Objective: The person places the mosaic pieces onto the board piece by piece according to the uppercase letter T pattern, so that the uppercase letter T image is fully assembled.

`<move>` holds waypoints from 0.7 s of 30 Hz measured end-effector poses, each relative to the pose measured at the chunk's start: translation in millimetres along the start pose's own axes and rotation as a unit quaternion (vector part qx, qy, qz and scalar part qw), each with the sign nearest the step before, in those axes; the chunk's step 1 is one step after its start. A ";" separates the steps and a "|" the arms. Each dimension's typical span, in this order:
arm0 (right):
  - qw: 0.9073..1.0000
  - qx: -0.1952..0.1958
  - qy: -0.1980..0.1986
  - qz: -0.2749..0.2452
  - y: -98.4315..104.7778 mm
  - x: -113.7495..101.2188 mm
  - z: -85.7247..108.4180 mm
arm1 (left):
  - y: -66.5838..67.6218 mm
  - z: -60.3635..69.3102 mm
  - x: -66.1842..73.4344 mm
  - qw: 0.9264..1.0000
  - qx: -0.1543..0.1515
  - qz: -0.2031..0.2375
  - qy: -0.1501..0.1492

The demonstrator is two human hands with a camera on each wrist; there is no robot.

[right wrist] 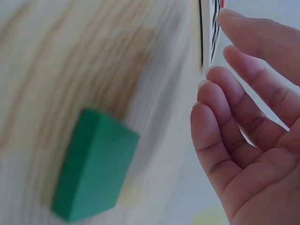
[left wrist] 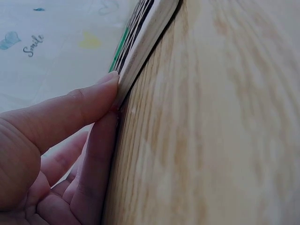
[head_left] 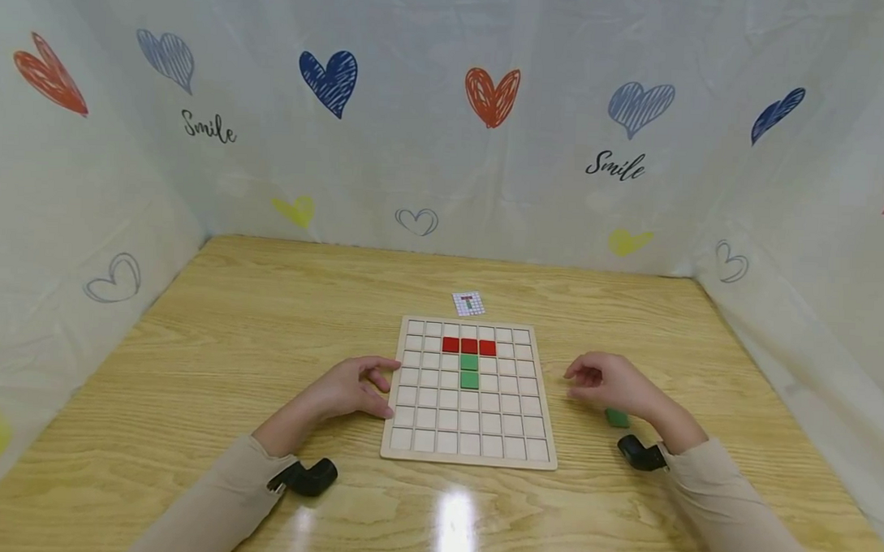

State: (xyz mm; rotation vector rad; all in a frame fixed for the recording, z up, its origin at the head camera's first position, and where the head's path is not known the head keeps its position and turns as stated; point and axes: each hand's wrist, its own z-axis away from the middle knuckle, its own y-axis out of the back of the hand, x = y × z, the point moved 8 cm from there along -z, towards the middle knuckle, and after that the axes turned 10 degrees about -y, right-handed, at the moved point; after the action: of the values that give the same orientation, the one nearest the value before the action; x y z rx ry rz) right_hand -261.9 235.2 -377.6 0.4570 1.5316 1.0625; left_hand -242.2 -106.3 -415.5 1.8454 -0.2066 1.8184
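Note:
A wooden grid board [head_left: 447, 443] lies on the table with a T of square tiles in it. Three red tiles [head_left: 469, 346] make the top bar, and two green tiles [head_left: 469, 380] run down from the middle one. My left hand [head_left: 346, 386] rests thumb and fingertip against the board's left edge; the left wrist view shows the thumb [left wrist: 70, 112] on the rim. To the right of the board, my right hand [head_left: 606, 383] hovers with loosely bent fingers and holds nothing. Just beside it, a loose green tile [right wrist: 98, 168] lies on the table.
Behind the board lies a small pattern card [head_left: 469, 303] showing a red and green T on a grid. Black wrist devices [head_left: 311, 477] stick out from both sleeves. A white curtain [head_left: 417, 145] with printed hearts encloses the wooden table [head_left: 266, 302] at the back and sides.

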 end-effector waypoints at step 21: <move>1.000 0.021 -0.023 0.006 10.2 23.3 29.9 | 0.6 -0.3 0.2 1.000 0.001 0.005 -0.004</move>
State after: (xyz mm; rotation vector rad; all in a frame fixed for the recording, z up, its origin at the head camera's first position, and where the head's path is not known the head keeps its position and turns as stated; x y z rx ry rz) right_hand -243.1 269.5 -380.5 0.5166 1.5148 1.0249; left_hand -242.8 -106.6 -415.2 1.8562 -0.2168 1.8183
